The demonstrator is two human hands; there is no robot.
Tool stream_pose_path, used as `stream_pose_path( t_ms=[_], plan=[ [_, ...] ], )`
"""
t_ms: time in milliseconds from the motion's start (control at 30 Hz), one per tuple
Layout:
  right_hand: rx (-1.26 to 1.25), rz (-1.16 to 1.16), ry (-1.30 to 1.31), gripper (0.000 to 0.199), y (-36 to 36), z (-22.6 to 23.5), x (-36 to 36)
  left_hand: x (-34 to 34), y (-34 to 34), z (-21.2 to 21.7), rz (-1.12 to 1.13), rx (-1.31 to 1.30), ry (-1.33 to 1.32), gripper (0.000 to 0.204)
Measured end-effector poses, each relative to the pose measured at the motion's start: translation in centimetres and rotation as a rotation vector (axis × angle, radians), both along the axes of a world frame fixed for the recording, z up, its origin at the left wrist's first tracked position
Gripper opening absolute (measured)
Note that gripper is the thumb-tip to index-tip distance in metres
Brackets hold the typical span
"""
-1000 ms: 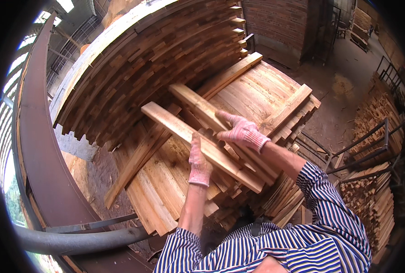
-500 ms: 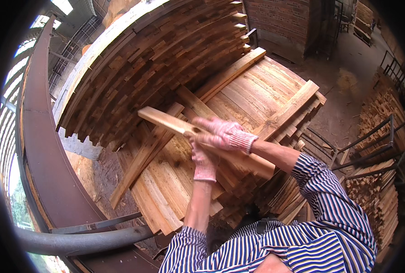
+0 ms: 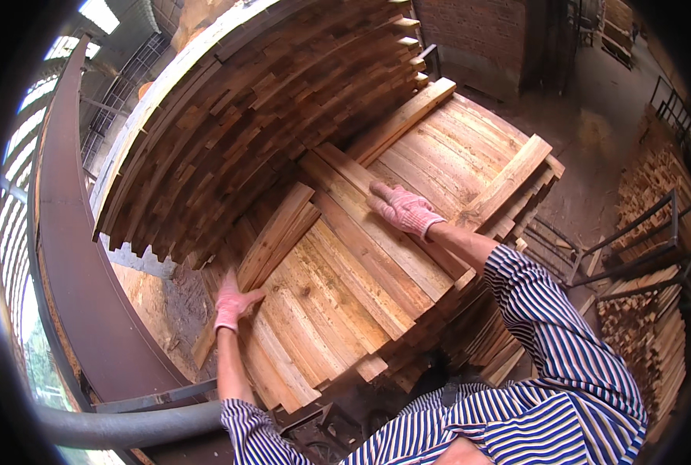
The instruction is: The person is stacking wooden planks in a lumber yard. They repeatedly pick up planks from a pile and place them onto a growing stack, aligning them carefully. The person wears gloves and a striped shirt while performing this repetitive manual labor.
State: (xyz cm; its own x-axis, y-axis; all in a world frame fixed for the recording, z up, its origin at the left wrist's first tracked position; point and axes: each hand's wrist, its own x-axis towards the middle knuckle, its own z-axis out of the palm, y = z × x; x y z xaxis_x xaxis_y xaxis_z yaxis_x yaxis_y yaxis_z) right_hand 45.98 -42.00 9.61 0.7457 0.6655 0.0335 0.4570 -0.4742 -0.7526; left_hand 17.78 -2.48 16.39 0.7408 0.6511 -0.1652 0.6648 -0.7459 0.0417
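Note:
My left hand (image 3: 235,301), in a pink knit glove, is at the left side of the board layer. Its fingers and thumb are spread against the lower part of a thick wooden batten (image 3: 274,236) lying across the boards. My right hand (image 3: 404,211), gloved alike, rests with fingers stretched out on a long wooden stick (image 3: 352,169) that runs slantwise across the middle of the layer. Under both hands lie side-by-side pale wooden boards (image 3: 326,283). Whether the left fingertips press on the batten or only touch it, I cannot tell.
A tall stack of boards (image 3: 268,93) rises behind the layer. More battens cross it at the far edge (image 3: 407,116) and right (image 3: 508,178). A brown steel beam (image 3: 74,232) and grey pipe (image 3: 128,422) flank the left. Wood piles and a metal frame (image 3: 632,232) stand right.
The wooden piece that both hands held above the layer is no longer held up. My left hand has moved left to the batten; my right hand has moved slightly right and up.

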Motion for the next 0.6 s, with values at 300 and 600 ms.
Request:
stream_pose_path(
  t_ms=[300, 600],
  plan=[
    [0.028, -0.052, -0.055, 0.037, 0.3, -2.4, 1.3, 1.2, 1.0, 2.3, -0.242, -0.168, -0.049, 0.087],
    [0.103, -0.207, -0.11, 0.065, -15.5, 0.1, 2.8, 11.1, 1.9, 2.1, -0.275, -0.436, -0.221, 0.07]
  ],
)
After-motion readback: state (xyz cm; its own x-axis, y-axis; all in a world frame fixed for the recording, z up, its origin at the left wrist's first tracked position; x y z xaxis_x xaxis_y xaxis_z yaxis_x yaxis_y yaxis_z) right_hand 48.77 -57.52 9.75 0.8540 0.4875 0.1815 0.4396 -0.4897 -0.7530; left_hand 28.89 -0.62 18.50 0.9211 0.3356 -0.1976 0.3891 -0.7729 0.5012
